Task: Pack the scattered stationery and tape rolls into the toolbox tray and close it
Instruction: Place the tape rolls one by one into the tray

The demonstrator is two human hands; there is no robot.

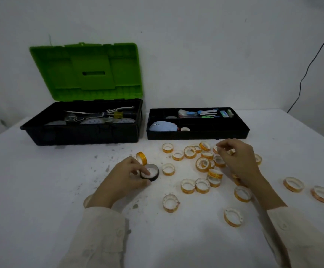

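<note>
We looked down on a white table [41, 190], matte and speckled with dark scuffs towards the middle. It stood against a bare, dim grey-white wall [196, 45], and a thin black cable [308, 68] ran down the upper right of the frame. At upper left sat the toolbox [84, 132], a black plastic shell with its ribbed green lid [87, 68] propped open. Just right of it stood the black toolbox tray [196, 135], a shallow rectangle split into compartments, which held a soft pale-blue pouch [163, 126] and small stationery. The tape rolls [168, 169], glossy amber rings with white cores, lay scattered across the centre and right of the table. Our left hand [124, 176] gripped a black tape roll [150, 172] at centre, one finger hooked inside it and the thumb outside. Our right hand [238, 161] hovered over the densest cluster with its fingers curled; we could not tell whether they pinched a roll. Cream sleeves [103, 235] filled the bottom.
</note>
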